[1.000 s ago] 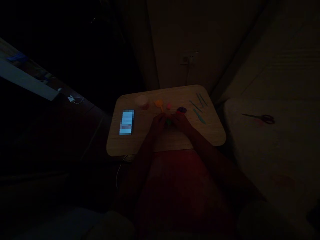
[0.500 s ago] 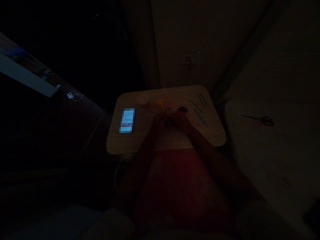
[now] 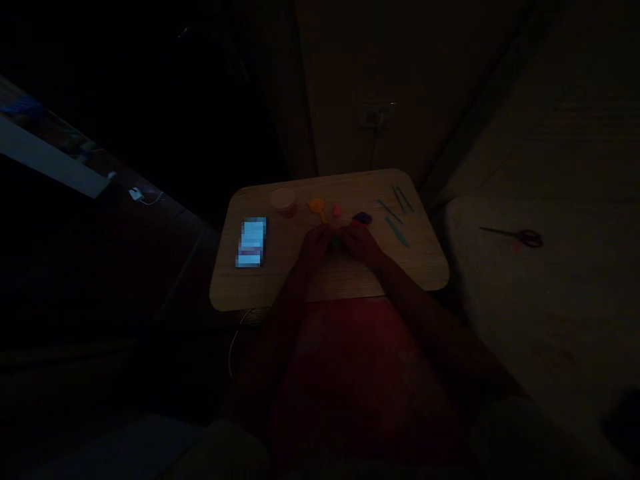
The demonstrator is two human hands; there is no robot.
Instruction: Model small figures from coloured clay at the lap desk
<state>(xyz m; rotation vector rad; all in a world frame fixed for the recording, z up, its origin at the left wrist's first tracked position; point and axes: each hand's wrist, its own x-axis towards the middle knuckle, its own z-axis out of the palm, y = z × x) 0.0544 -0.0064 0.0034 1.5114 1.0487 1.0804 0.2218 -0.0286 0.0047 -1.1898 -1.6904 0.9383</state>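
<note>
Head view: a dim room, with a wooden-topped table [image 3: 240, 287] before a wall bearing a socket [image 3: 371, 117].
Hands: the left hand [image 3: 315, 245] and right hand [image 3: 361, 244] meet at the table's middle, fingers bent around a green lump [image 3: 335, 243]; too dark to tell whether either grips it.
Tabletop: a phone [image 3: 251, 243] glows at left; a tub [image 3: 284, 202], orange tool [image 3: 317, 206] and pink lump [image 3: 337, 211] stand beyond the hands, a purple piece [image 3: 363, 218] just past the right one. Slim sticks [image 3: 389, 211] and a teal knife [image 3: 397, 232] lie at right.
Surroundings: scissors [image 3: 514, 233] rest on a pale surface [image 3: 490, 293] to the right; a white plug [image 3: 136, 194] lies at far left.
Since half a second ago: the scene sits slightly further left in frame; the hands remain at the green lump.
Phone screen: lit blue, pixelated beyond reading.
</note>
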